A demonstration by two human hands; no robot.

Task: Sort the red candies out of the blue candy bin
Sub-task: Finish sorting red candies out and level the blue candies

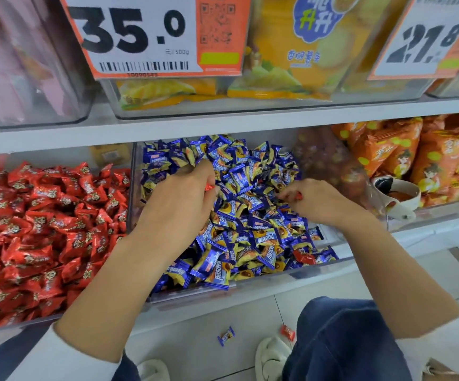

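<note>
A clear bin (250, 283) on the lower shelf is heaped with blue-and-yellow wrapped candies (239, 210). My left hand (180, 199) reaches into its left side and grips a red candy (209, 186), whose tip pokes out at the fingers. My right hand (316, 200) hovers over the right side and pinches another red candy (297, 195). One more red candy (304, 257) lies among the blue ones near the front right corner. Left of this bin, a bin of red candies (38, 232) is piled high.
Orange snack bags (429, 158) fill the bin to the right, with a white scoop (398, 196) in it. A blue candy (226, 336) and a red candy (288, 332) lie on the floor by my slippers. The shelf above holds yellow chip bags (291, 64) and price signs.
</note>
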